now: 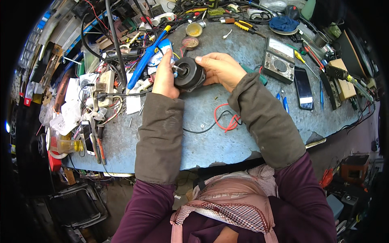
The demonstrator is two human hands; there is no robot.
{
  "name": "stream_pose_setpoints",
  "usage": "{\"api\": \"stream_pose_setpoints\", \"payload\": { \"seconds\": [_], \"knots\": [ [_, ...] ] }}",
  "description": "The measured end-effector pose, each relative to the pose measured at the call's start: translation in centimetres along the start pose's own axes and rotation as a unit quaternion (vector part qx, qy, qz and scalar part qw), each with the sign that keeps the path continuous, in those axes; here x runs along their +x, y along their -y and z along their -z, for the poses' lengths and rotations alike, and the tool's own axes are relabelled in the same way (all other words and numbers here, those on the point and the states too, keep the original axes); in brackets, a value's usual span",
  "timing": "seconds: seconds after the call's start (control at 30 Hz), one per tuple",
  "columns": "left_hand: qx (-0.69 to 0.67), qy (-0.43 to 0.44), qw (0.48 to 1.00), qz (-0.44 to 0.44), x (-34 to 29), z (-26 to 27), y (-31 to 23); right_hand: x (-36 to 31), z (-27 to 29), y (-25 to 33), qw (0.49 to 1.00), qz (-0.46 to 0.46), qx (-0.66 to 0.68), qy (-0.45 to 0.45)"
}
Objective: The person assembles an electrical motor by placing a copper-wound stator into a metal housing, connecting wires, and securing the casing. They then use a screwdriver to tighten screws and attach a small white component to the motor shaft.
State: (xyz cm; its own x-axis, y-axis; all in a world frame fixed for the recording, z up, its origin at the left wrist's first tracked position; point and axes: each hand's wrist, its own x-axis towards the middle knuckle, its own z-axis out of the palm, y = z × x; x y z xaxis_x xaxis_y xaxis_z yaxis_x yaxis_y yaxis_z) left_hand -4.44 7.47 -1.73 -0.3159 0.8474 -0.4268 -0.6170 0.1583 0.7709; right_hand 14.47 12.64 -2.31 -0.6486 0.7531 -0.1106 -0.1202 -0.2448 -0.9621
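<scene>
A round black electric motor with a metal shaft pointing up and left is held above the workbench between both hands. My left hand is closed against its left side, thumb up. Around its right side curl the fingers of my right hand, the thumb resting on the top rim. Just left of the motor lies a blue stick-like tool with a yellow tip. Red and black test leads lie loosely on the bench below my right forearm. The undersides of both hands' grips are hidden.
At the right are an analog multimeter, a dark phone and screwdrivers. Two small round tins and yellow-handled pliers lie at the back. Cables and parts crowd the left, with a white phone. The bench's front edge is chipped.
</scene>
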Motion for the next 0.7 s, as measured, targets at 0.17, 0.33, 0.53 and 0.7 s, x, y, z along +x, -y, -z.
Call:
{"api": "stream_pose_setpoints", "payload": {
  "seconds": [0.17,0.33,0.53,0.7],
  "knots": [
    [0.145,0.066,0.986,-0.045,0.0,0.6,-0.3,0.0,2.2,2.2,0.976,-0.017,-0.205,-0.078],
    [0.277,0.063,0.951,-0.122,0.6,1.3,0.5,-1.3,5.5,3.6,0.850,0.049,-0.498,-0.162],
    [0.248,0.135,0.950,-0.134,0.0,1.2,0.0,-1.5,6.2,3.3,0.836,0.029,-0.542,-0.084],
    [0.283,0.169,0.942,-0.067,-0.6,2.5,-2.2,-2.1,4.3,3.4,0.828,0.013,-0.546,0.126]
  ]
}}
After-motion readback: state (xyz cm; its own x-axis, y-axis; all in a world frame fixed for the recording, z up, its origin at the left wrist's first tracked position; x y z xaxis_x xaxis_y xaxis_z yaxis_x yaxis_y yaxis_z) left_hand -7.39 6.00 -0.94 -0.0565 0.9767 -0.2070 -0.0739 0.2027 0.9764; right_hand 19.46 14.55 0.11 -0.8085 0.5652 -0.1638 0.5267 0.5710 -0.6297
